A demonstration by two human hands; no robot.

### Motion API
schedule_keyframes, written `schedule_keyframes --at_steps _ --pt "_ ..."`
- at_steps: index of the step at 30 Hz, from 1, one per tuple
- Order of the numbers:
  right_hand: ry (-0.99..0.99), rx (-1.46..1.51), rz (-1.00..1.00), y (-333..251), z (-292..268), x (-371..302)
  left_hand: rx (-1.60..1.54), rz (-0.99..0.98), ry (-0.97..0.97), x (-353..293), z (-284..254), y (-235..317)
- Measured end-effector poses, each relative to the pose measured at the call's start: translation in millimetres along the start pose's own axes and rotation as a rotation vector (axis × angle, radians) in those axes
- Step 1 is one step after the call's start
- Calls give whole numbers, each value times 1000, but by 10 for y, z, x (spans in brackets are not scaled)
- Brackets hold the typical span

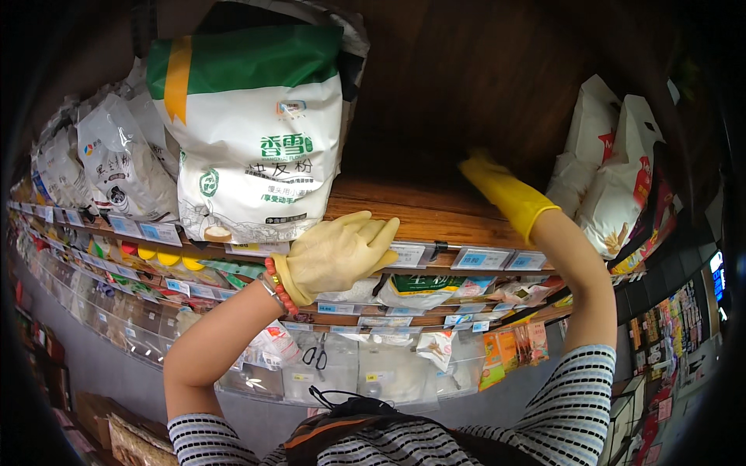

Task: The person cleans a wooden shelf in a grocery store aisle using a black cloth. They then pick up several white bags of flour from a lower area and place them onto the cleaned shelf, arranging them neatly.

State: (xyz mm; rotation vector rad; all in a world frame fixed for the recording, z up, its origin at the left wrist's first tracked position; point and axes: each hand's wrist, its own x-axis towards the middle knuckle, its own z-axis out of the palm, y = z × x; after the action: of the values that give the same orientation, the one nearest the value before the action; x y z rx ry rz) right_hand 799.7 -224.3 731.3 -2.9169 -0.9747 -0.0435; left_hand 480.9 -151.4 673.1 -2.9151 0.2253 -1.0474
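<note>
My left hand [342, 252], in a pale cream rubber glove, lies over the front edge of the wooden shelf [427, 217], its fingers stretched to the right and nothing in them. Just behind it stands a large white flour bag [256, 140] with a green top and an orange stripe. My right hand [497, 186], in a bright yellow rubber glove, reaches deep into the same shelf. Its fingertips blur in the shadow there, so whether it holds anything is hidden. A red beaded bracelet [281, 289] circles my left wrist.
White flour bags [614, 171] with red marks stand right of my right arm. Clear bags of powder [124, 155] line the shelf at left. Price tags [480, 258] run along the shelf edge. Lower down are clear bins [318, 369], a black-handled scoop or scissors [315, 357] and orange packets [509, 349].
</note>
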Motion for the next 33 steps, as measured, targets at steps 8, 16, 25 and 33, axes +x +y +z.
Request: schedule_keyframes --at_steps 8,16,25,33 --pt "13 255 -277 -1148 326 244 6 73 125 30 38 18" --pt "-60 201 -566 -1397 202 101 -18 67 60 5 6 -18" --pt "-71 112 -1040 -561 175 -342 60 83 152 -20 41 -2" --pt "-122 168 -847 705 32 -634 38 36 89 -40 25 7"
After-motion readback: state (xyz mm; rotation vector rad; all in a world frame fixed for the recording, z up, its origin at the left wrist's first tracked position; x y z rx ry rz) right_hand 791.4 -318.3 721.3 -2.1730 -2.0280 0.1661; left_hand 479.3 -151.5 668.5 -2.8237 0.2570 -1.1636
